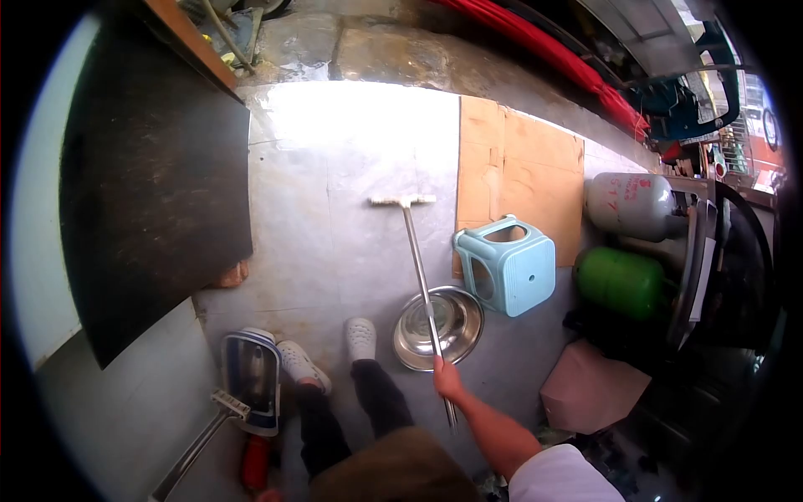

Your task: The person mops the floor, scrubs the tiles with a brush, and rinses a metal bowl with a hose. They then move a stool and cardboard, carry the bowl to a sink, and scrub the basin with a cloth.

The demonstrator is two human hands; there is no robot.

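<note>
My right hand (447, 378) is closed around a long metal pole (414, 251) with a T-shaped head (403, 201) resting on the pale tiled floor. Below the pole's middle lies a round steel basin (468, 311), which the pole crosses in view. At the bottom edge, only a small part of my left hand (268, 495) shows, near a red object (255, 460); its fingers are hidden. To the left, a second T-headed tool (230, 404) overlaps a blue-rimmed container (251, 368).
A light blue stool (531, 276) stands by flattened cardboard (535, 167). Grey (627, 205) and green (619, 283) cylinders are at the right, above a pink box (592, 386). A dark panel (159, 176) stands left. My white shoes (361, 337) are on the floor.
</note>
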